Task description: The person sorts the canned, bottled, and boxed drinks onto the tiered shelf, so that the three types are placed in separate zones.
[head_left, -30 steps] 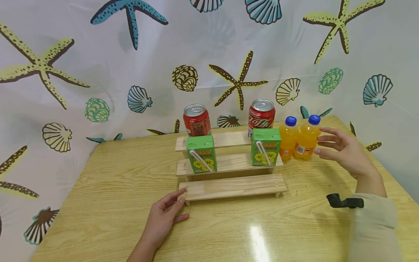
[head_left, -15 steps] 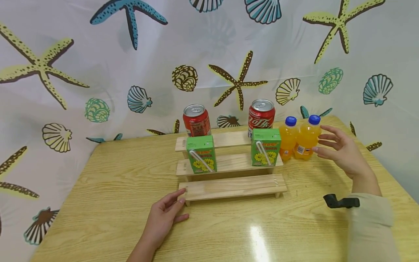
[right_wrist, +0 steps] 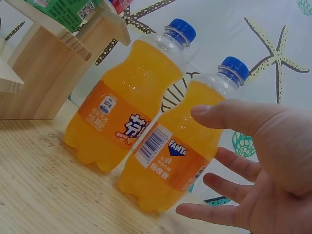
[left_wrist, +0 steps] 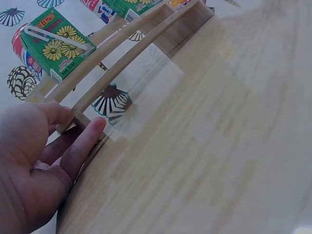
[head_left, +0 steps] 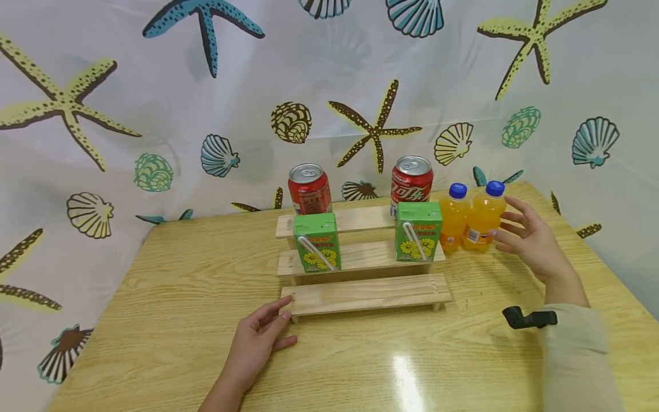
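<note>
My left hand (head_left: 257,343) is at the left end of the three-step wooden rack (head_left: 365,294), pinching the corner of its lowest step between thumb and finger. In the left wrist view another finger of this hand (left_wrist: 44,161) stretches out in front of the rack's foot. Two orange Fanta bottles with blue caps stand upright side by side at the rack's right end. Beside the outer bottle (head_left: 484,220), my right hand (head_left: 538,246) is held with its fingers spread. Its thumb (right_wrist: 229,117) overlaps that bottle in the right wrist view; contact cannot be told. The inner bottle (right_wrist: 122,107) is apart from the hand.
Two green drink cartons, one left (head_left: 317,243) and one right (head_left: 418,232), stand on the middle step. Behind them on the top step are two red Coke cans (head_left: 310,189). A patterned curtain (head_left: 247,86) hangs behind the wooden table (head_left: 195,286).
My right hand and forearm have shifted slightly left, closer to the outer bottle. The left hand, rack and drinks have stayed put.
</note>
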`<action>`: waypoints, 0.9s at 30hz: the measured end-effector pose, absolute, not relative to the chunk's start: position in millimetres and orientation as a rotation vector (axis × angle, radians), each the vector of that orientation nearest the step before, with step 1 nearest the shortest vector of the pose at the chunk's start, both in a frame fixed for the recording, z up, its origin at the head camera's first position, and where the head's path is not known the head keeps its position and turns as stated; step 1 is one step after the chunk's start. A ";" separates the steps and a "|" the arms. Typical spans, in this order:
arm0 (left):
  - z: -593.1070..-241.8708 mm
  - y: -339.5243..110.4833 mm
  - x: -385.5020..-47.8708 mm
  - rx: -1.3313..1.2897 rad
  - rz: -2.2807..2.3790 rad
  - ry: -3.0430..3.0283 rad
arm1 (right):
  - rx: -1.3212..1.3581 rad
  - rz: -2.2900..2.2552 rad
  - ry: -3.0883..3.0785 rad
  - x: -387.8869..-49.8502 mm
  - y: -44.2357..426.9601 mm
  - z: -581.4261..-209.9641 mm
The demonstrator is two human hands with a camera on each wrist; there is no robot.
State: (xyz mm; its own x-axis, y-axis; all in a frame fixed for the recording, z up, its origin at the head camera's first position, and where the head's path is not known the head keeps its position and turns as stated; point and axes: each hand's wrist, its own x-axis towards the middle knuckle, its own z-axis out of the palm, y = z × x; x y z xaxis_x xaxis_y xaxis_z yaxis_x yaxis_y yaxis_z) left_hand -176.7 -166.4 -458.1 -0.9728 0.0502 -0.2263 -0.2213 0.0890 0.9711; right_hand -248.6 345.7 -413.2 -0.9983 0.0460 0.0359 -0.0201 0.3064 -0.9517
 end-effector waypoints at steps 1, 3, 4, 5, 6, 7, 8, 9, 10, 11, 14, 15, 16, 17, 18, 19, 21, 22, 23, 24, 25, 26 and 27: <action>-458.2 -166.4 -176.8 -0.172 1.987 2.159 | -0.025 1.821 -2.491 -248.7 345.5 -413.7; -458.3 -166.5 -176.9 -0.171 1.989 2.156 | -0.025 1.831 -2.482 -248.7 344.6 -414.4; -458.3 -166.6 -177.0 -0.170 1.989 2.155 | -0.020 1.836 -2.477 -248.7 344.2 -414.9; -458.4 -166.7 -177.0 -0.169 1.990 2.153 | -0.021 1.836 -2.476 -248.7 343.7 -415.5; -458.4 -166.8 -177.1 -0.168 1.991 2.152 | -0.022 1.840 -2.472 -248.7 343.2 -416.1; -458.4 -166.8 -177.0 -0.167 1.992 2.150 | -0.019 1.842 -2.470 -248.8 342.5 -416.8; -458.6 -167.0 -177.1 -0.167 1.992 2.149 | -0.021 1.854 -2.463 -249.4 342.0 -417.9; -458.8 -167.0 -177.1 -0.168 1.993 2.147 | -0.022 1.860 -2.461 -249.8 341.3 -418.8; -458.9 -167.1 -177.1 -0.169 1.993 2.147 | -0.028 1.865 -2.460 -250.1 340.6 -419.8; -459.0 -167.1 -177.1 -0.170 1.994 2.146 | -0.036 1.872 -2.458 -250.6 339.8 -420.7; -459.0 -166.9 -177.1 -0.173 1.994 2.147 | -0.060 1.890 -2.450 -252.0 337.5 -422.9; -458.9 -166.8 -177.0 -0.173 1.994 2.148 | -0.068 1.885 -2.453 -252.1 336.8 -423.1; -458.8 -166.7 -176.9 -0.174 1.994 2.149 | -0.078 1.884 -2.454 -252.5 336.3 -423.6; -458.8 -166.7 -176.9 -0.171 1.994 2.149 | -0.082 1.884 -2.454 -253.1 336.0 -424.0; -458.8 -166.8 -176.8 -0.170 1.994 2.150 | -0.089 1.880 -2.457 -253.5 335.7 -424.5; -458.8 -166.9 -176.7 -0.168 1.993 2.151 | -0.094 1.875 -2.461 -253.8 335.4 -425.0; -458.9 -167.1 -176.4 -0.163 1.992 2.153 | -0.090 1.872 -2.465 -254.6 334.8 -426.2; -458.9 -167.3 -176.4 -0.160 1.991 2.154 | -0.085 1.868 -2.470 -255.0 334.7 -426.9; -459.0 -167.4 -176.3 -0.157 1.993 2.153 | -0.081 1.866 -2.474 -255.5 334.5 -427.7; -459.0 -167.5 -176.3 -0.156 1.993 2.153 | -0.076 1.864 -2.477 -255.7 334.2 -428.2; -459.0 -167.6 -176.3 -0.156 1.994 2.152 | -0.073 1.861 -2.480 -255.8 333.8 -428.7; -459.1 -167.7 -176.3 -0.155 1.994 2.150 | -0.074 1.858 -2.484 -256.1 333.5 -429.2; -459.1 -167.7 -176.3 -0.155 1.994 2.149 | -0.073 1.853 -2.487 -256.3 333.2 -429.5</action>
